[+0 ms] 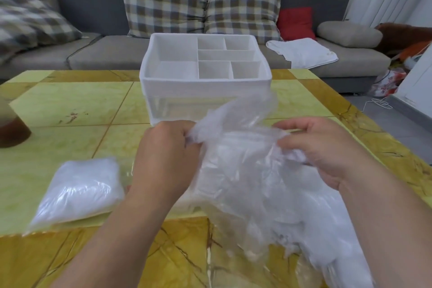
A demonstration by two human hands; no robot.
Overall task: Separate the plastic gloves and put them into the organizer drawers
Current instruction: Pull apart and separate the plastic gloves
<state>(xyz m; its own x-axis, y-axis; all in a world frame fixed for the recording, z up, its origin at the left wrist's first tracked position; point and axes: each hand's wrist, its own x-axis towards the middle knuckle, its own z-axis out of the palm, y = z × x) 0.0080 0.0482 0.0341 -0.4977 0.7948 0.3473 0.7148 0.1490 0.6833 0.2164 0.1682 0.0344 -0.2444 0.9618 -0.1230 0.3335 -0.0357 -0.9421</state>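
Observation:
A loose bunch of clear plastic gloves point(236, 170) hangs above the table between my hands and trails down to the right. My left hand point(166, 147) grips the bunch at its upper left edge. My right hand point(325, 145) pinches the upper right edge with fingers and thumb. A sealed flat pack of plastic gloves point(79, 189) lies on the table to the left. The white organizer point(205, 82) stands just beyond my hands, with several open compartments on top and a clear drawer front below, partly hidden by the gloves.
The table point(70, 105) has yellow-green and amber marbled tiles. A brown container point(11, 128) stands at its left edge. Behind is a grey sofa point(93, 54) with checked cushions point(163, 0), a red cushion point(295, 22) and a white cloth point(304, 52).

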